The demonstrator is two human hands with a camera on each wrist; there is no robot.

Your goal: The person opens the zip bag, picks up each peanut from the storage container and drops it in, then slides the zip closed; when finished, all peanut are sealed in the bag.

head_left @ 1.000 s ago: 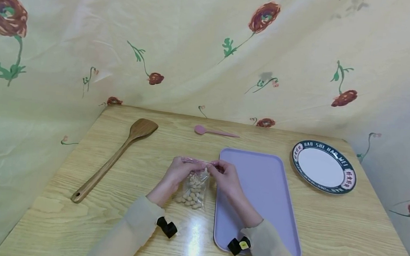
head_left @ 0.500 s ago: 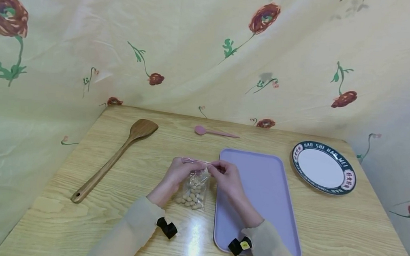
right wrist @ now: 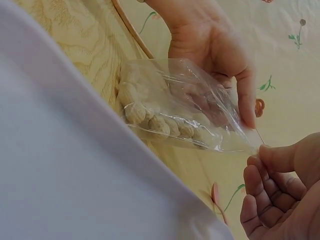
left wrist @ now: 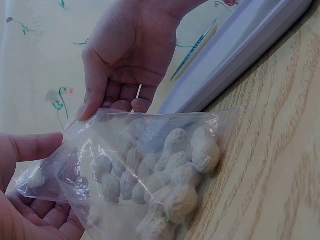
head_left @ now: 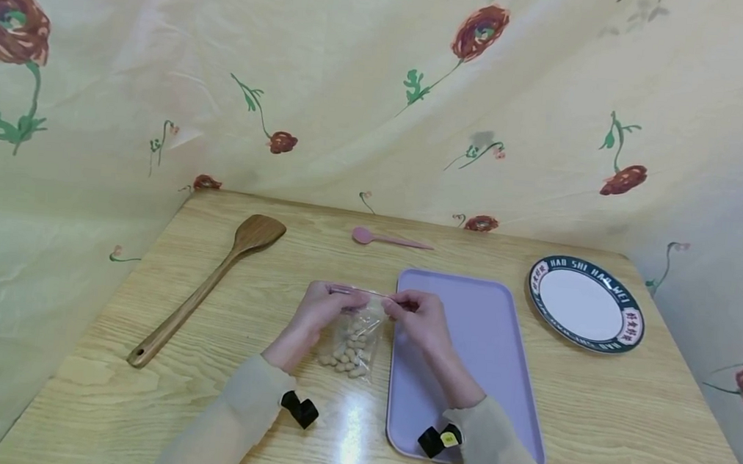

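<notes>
A clear zip bag (head_left: 373,328) of unshelled peanuts (left wrist: 182,200) hangs between my hands in the middle of the head view. Its lower end is at the table. My left hand (head_left: 314,312) pinches the top edge at the left, thumb on the near side. At the opposite top corner my right hand (head_left: 426,321) pinches the plastic between thumb and index finger (right wrist: 254,165), other fingers curled. A thin red line runs along the top edge between the hands. Whether the seal there is parted cannot be told.
A lilac tray (head_left: 466,358) lies under my right forearm. Left of the bag is a wooden spatula (head_left: 208,284). Behind it lies a small pink spoon (head_left: 363,236). A dark-rimmed plate (head_left: 584,306) sits at the right, and a flowered cloth (head_left: 357,98) hangs behind the table.
My right hand has shifted slightly to the right, and the left a little to the left. The gap between them along the bag's top edge is wider. The bag has stayed nearly in place.
</notes>
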